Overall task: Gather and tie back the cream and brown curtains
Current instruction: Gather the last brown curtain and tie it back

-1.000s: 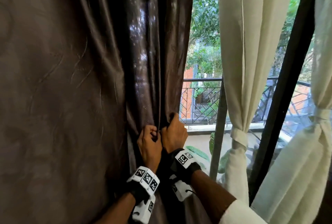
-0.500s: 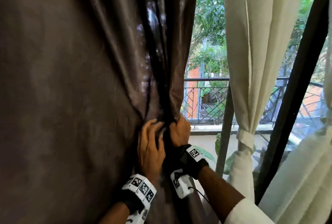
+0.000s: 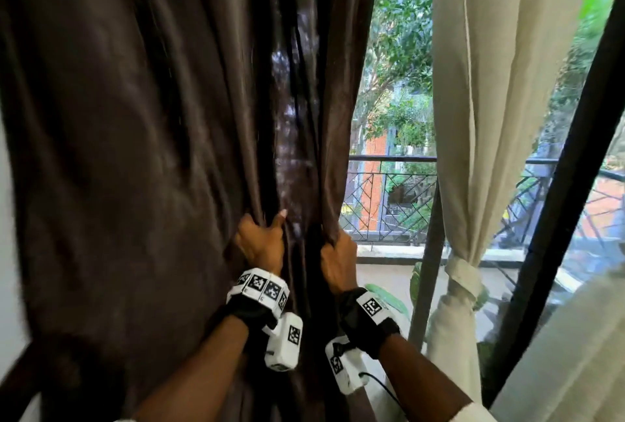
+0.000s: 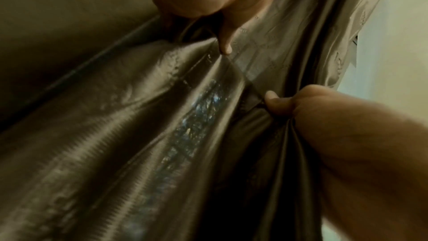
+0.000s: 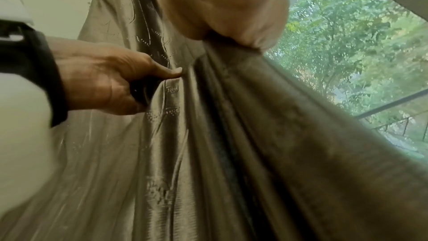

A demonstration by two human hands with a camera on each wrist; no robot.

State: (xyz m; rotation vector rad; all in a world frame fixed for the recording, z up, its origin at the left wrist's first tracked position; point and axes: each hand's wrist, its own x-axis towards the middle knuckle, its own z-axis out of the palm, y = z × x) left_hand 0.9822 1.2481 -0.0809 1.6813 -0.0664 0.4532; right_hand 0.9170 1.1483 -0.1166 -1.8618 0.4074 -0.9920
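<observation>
A shiny brown curtain point(image 3: 152, 137) hangs over the left half of the window, bunched into folds toward its right edge. My left hand point(image 3: 262, 240) grips a fold of it, thumb up against the fabric. My right hand point(image 3: 338, 257) holds the gathered folds at the curtain's right edge, a short way to the right. In the left wrist view the brown curtain point(image 4: 139, 135) runs diagonally, with my left hand point(image 4: 208, 3) above it and my right hand point(image 4: 289, 102) on its edge. A cream curtain point(image 3: 487, 90) hangs to the right, tied by a cream band point(image 3: 463, 274).
A dark window frame post point(image 3: 427, 273) stands between the curtains, and a thicker black post point(image 3: 571, 185) slants at the right. Another cream curtain point(image 3: 581, 347) fills the lower right corner. Outside are a balcony railing point(image 3: 389, 198) and trees. A pale wall point(image 3: 10, 252) shows at the far left.
My hands were close together on the gathered brown folds. The left hand opened flat, then moved left and took a new fold, so the hands are now apart. The view shifted left.
</observation>
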